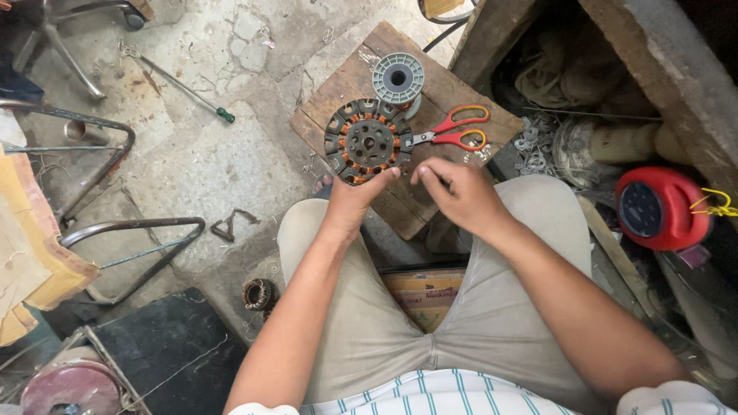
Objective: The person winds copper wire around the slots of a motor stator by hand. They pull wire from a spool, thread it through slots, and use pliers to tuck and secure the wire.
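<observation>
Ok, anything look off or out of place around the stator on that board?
Nothing looks damaged. The stator lies flat on the wooden board, left hand at its near edge, right hand beside it. Scissors and spool sit tidy. Only oddity: a green-handled screwdriver lying loose on the cracked floor.

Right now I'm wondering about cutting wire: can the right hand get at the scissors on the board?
Probably yes. The right hand hovers empty just below the red-handled scissors, and nothing lies between them on the wooden board; the left hand is busy holding the round motor core.
</observation>
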